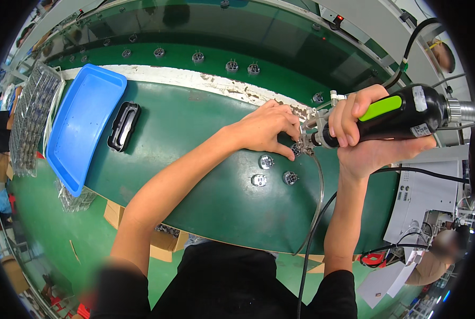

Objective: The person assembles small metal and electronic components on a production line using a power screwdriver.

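My right hand (357,154) is wrapped round a black power screwdriver (415,114) with a green grip panel, held nearly level. Its metal nose meets a small round metal-and-plastic part (296,149) on the green bench. Around that part, the thumb and fingers of my left hand (266,127) are closed, hiding much of it. Just nearer to me lie three similar parts: a dark one (266,161), a pale one (258,180) and another dark one (290,177). A clear hose (320,196) hangs from the screwdriver's nose.
At left, a blue tray (56,154) sits beside a black slotted holder (124,126). Beyond the worn white ledge (195,80), a green conveyor carries several round parts. Black cables cross the right side near a grey control box (418,194). Cardboard boxes (163,244) stand under the bench.
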### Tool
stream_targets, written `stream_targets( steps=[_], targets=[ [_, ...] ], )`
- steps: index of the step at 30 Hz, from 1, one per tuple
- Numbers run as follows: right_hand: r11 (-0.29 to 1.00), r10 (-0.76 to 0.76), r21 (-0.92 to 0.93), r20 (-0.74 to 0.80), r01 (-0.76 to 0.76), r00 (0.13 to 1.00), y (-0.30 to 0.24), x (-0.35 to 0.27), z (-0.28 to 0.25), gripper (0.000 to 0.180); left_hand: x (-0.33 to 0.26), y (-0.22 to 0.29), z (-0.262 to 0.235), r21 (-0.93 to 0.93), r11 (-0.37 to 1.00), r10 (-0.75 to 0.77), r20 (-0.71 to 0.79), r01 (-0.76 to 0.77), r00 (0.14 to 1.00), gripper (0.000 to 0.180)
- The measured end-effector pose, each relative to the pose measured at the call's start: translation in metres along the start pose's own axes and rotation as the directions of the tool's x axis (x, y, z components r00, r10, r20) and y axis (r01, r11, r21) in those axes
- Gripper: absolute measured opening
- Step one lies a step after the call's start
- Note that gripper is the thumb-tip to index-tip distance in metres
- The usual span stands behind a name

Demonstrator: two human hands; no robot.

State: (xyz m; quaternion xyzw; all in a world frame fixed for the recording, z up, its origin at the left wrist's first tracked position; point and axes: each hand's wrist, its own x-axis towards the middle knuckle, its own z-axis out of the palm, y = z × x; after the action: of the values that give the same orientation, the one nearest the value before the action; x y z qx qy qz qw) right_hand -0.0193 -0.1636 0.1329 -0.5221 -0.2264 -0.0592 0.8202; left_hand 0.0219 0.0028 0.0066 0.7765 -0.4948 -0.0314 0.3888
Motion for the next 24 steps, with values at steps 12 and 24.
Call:
stream_targets(
  steps=[12, 24],
  targets=[
    [1.000, -0.027, -0.007, 0.004, 0.027, 1.000, -0.014, -0.005, 0.002, 0.099, 0.000, -0.005, -0.001, 0.045, 0.999, 0.006, -0.023, -0.005, 1.000, 0.041],
    [0.992, -0.045, 0.122, 0.075, 0.036, 0.996, -0.026, -0.014, -0.004, 0.115, 0.002, 0.000, -0.003, -0.001, 1.000, -0.030, -0.004, 0.030, 1.000, 0.040]
  ],
)
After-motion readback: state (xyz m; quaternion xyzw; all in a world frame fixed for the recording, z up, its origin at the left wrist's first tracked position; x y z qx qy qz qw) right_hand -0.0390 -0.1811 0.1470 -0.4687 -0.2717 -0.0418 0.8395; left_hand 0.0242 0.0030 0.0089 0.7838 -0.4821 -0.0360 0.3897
